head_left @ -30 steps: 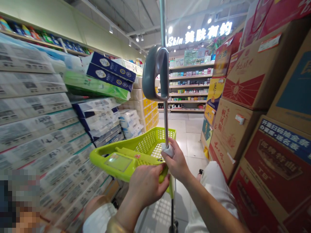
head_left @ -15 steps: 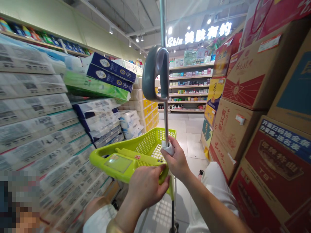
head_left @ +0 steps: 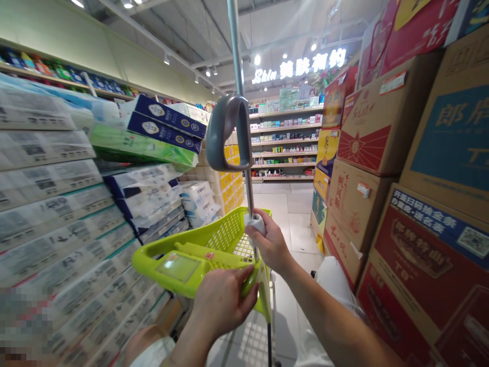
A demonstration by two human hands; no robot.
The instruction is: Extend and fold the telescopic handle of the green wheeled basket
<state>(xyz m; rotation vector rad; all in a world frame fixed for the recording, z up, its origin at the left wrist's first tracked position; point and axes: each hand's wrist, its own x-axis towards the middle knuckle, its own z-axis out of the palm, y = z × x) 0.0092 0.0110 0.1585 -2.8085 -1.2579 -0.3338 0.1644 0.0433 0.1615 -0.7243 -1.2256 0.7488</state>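
A bright green shopping cart [head_left: 153, 272] with a perforated basket stands in front of me. My left hand [head_left: 221, 300] is closed around the right end of its push handle. My right hand [head_left: 273, 239] is wrapped around the white collar of a metal pole [head_left: 234, 46]. The pole rises at a slight tilt out of the top of the view, and a grey loop handle [head_left: 214, 137] is fixed on it above my hand. Its lower part runs down by the cart's near right corner, where the end is hidden.
Packs of tissue paper [head_left: 42, 196] are stacked high close on the left. On the right, a wall of cardboard boxes [head_left: 367, 130] narrows the aisle. Ahead lies pale tiled floor [head_left: 296, 232], then shelves [head_left: 284, 148] of small goods beneath a lit sign [head_left: 300, 66].
The view has turned slightly right and tilted up, so surroundings sit further left and mostly lower. The pole leans a little more to the left. Both hands keep their grips.
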